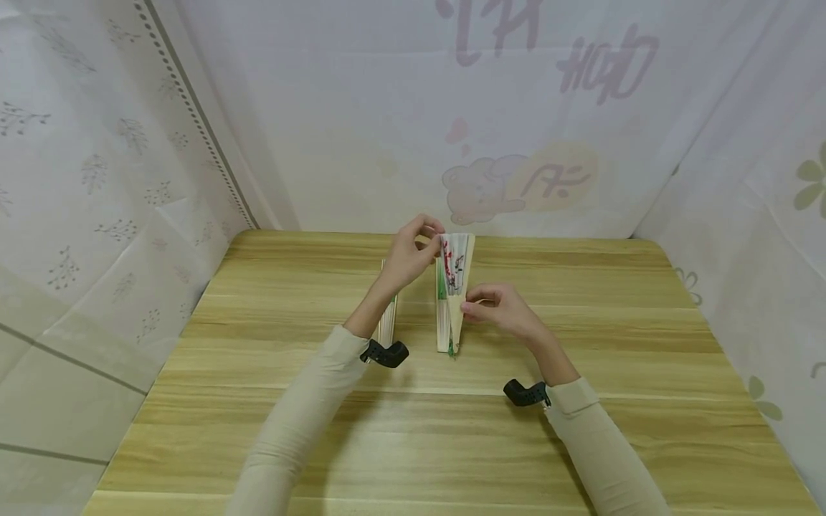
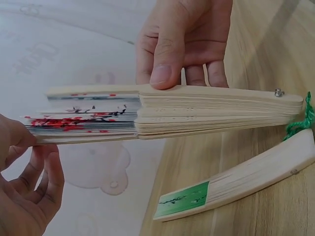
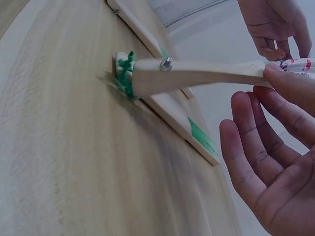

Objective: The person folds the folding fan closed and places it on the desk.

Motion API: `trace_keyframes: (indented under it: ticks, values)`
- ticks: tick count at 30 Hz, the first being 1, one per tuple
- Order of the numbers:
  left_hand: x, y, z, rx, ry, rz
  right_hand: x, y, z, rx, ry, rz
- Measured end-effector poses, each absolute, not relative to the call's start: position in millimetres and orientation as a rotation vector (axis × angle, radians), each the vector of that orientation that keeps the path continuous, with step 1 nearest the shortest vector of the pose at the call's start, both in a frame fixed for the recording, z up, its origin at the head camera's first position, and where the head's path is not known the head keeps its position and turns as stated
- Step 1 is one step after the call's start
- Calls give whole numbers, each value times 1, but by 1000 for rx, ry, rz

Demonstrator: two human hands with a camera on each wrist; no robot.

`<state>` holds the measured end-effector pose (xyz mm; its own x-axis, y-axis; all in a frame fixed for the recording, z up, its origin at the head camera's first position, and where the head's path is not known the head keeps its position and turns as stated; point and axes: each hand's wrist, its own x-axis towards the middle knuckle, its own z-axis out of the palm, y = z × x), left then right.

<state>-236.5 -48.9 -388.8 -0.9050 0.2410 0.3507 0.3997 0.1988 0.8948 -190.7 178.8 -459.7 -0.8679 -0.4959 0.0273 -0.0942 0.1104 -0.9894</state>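
A partly spread folding fan (image 1: 456, 265) with pale wooden ribs and a white leaf with red blossoms is held between both hands over the table. My left hand (image 1: 413, 251) pinches its left guard at the leaf end, as the left wrist view also shows. My right hand (image 1: 503, 309) pinches the opposite guard near its middle between thumb and forefinger; in the right wrist view its other fingers (image 3: 243, 115) are loosely bent. A green cord (image 2: 300, 120) hangs by the metal rivet (image 2: 279, 92). Beneath it lies a folded green fan (image 2: 184, 200).
Another folded fan (image 1: 388, 322) lies to the left, partly hidden by my left forearm. The wooden table (image 1: 581, 287) ends at a printed cloth backdrop (image 1: 348, 129), with more cloth at both sides. Each wrist wears a black camera mount (image 1: 385, 354).
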Motion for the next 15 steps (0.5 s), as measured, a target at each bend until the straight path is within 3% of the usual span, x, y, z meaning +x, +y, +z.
trace_keyframes:
  ticks: [15]
  values:
    - [-236,-61,-393,-687,-2373,-1884,-189,178,-465,-588,2123,-1810]
